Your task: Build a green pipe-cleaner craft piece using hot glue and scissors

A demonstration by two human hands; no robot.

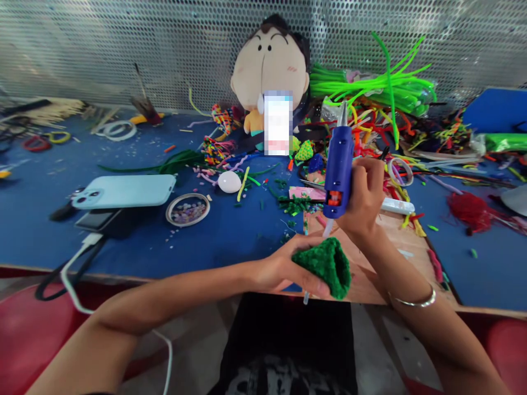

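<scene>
My left hand (284,270) is closed around a green fuzzy cone (327,266) made of pipe cleaner, held near the table's front edge with its open end turned towards me. My right hand (362,197) grips a blue glue gun (338,164) upright just above the cone, nozzle pointing up and away. A clear glue stick (307,296) pokes out of the gun's rear, past the cone. A silver bangle (414,300) sits on my right wrist.
A blue table (230,230) holds a light-blue phone (123,192), a tin lid of beads (188,209), a white egg shape (229,181), a plush doll (269,71), neon green pipe cleaners (370,85) and a wooden board (395,258). A white cable (74,274) hangs off the front edge.
</scene>
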